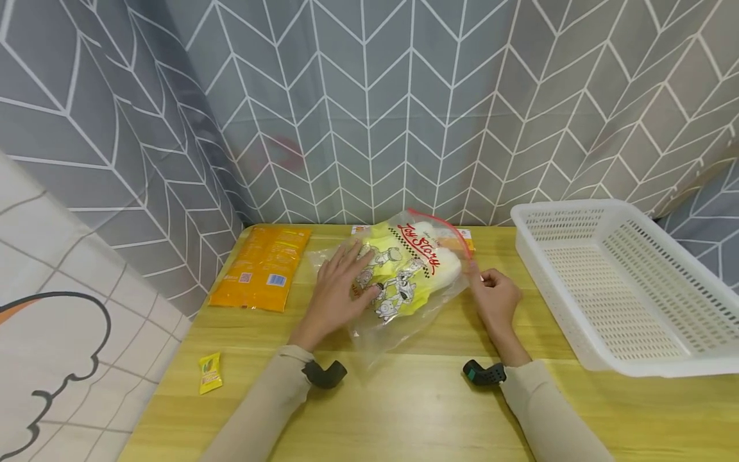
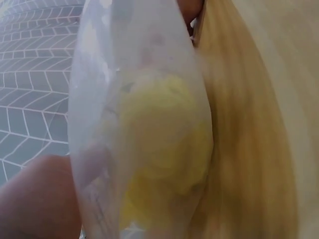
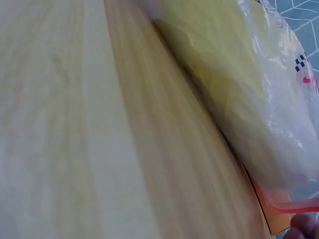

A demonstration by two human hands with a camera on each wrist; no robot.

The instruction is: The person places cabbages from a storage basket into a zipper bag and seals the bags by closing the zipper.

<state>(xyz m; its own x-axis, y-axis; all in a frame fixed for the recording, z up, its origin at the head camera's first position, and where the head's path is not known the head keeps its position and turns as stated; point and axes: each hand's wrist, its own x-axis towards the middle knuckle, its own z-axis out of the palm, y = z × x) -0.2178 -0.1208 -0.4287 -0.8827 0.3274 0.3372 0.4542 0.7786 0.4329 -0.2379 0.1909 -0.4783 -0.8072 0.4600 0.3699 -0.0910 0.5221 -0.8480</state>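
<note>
While the zip bag (image 1: 404, 269) lies flat near the back of the table (image 1: 404, 410), the head view shows the left hand (image 1: 337, 292) spread on top of it, fingers straight, pressing down on the yellow printed packet (image 1: 404, 266) already inside. The right hand (image 1: 495, 296) sits at the bag's right end, fingers curled, pinching at the red seal strip (image 1: 447, 230) — so the filling looks done and the closing looks to be what's in hand. Whether the seal is shut along its whole length, I can't tell from here. The white basket (image 1: 623, 282) stands to the right, nothing showing in it. An orange packet (image 1: 262, 266) lies to the left of the bag, well apart from a small yellow sachet (image 1: 210, 372) near the front edge.

Left wrist view now — blurry, but the clear bag (image 2: 139, 124) fills the frame, yellow contents bulging inside, with the wooden table (image 2: 259, 149) beside it.

Right wrist view: the bag (image 3: 259, 89) rests on the table (image 3: 75, 124), and the red strip (image 3: 299, 205) shows at the lower right, a fingertip (image 3: 306, 230) just below it. My read is that sealing remains, at least in part.
</note>
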